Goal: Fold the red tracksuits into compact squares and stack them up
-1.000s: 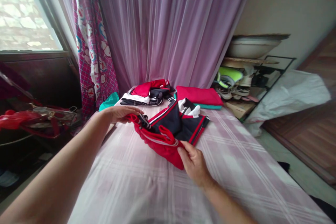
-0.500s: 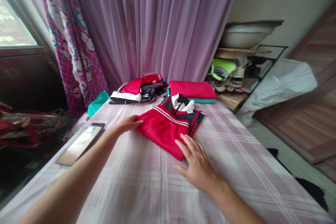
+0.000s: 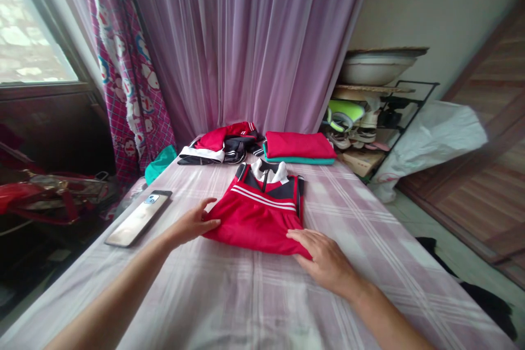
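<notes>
A folded red jacket (image 3: 250,224) lies in the middle of the bed, with two white stripes along its hem band. Its white collar, zip and dark chest panel show at the far end. At its near left corner is my left hand (image 3: 192,224), touching the edge with thumb and finger apart. My right hand (image 3: 324,254) holds the near right corner, fingers over the cloth and thumb at the front edge.
Behind lie a loose heap of red, black and white clothes (image 3: 223,145) and a neat red folded stack (image 3: 299,145) over teal cloth. A phone (image 3: 139,219) rests at left. A shoe rack (image 3: 394,136) stands beyond the bed's right side.
The jacket has turned from a slant to face me more squarely, its collar shifting left. My right hand has moved right and closed on the corner; my left has come nearer.
</notes>
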